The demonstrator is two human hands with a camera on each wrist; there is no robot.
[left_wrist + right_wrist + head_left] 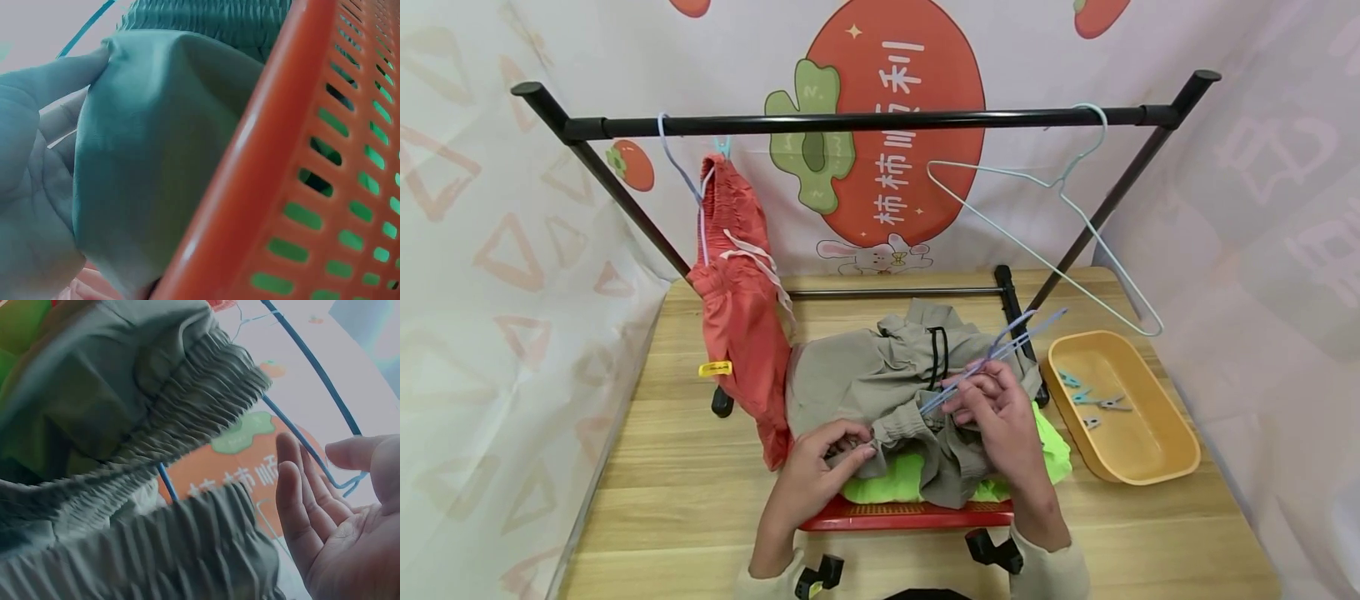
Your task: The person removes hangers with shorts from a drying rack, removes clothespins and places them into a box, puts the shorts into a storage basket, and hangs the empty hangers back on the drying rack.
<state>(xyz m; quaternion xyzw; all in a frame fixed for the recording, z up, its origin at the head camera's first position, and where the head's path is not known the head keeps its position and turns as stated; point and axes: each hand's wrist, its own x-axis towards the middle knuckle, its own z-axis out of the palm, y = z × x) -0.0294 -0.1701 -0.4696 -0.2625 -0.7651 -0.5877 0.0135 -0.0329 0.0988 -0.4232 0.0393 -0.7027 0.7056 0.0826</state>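
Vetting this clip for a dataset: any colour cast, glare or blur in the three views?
Head: fairly even light, grey garment reads clearly; left wrist: teal cast over that garment and the left hand, pale glare along the rim of the red basket; right wrist: upper right corner washed out, nearest waistband looks slightly soft.

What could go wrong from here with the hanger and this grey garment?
The thin blue-purple hanger might snag the gathered grey waistband, since one end is tucked inside it. The black cord drawstring could perhaps tangle with the hanger, as it lies close by. Lifting the grey fabric garment might drag the lime-green cloth lying under it in the red plastic basket.
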